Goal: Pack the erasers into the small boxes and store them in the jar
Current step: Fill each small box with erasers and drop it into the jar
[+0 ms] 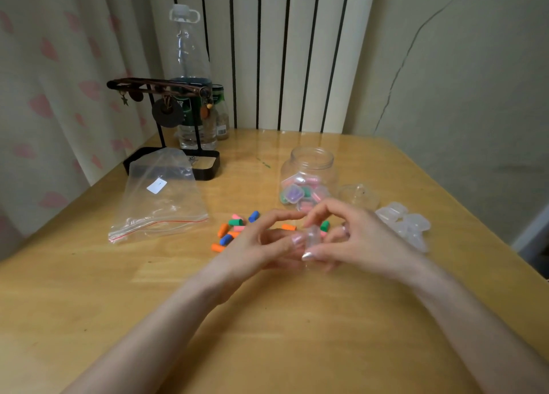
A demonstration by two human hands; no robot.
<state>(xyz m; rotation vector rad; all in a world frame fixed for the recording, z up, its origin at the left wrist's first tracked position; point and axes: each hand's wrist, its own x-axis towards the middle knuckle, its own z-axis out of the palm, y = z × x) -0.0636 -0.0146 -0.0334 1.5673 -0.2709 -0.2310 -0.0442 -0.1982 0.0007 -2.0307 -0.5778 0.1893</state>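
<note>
Small box point(312, 235): clear, held between both hands, in front of the jar point(309, 168).
Left hand point(261, 245): fingers curled, box pinched by thumb and fingertips.
Right hand point(356, 236): fingers curled, box gripped from the other side.
Jar: upright, uncapped, filled boxes point(297, 193) seen inside.
Erasers point(234, 229): loose, scattered front-left of the jar.
Empty boxes point(407, 224): heaped front-right of the jar.
Lid point(359, 196): just right of the jar.
Bag point(162, 197): laid left of the jar.

A clear zip bag point(162, 197) lies near the counter's point(267, 319) left edge, a black jewellery stand point(166, 132) and bottles point(190, 76) at its far-left corner.
</note>
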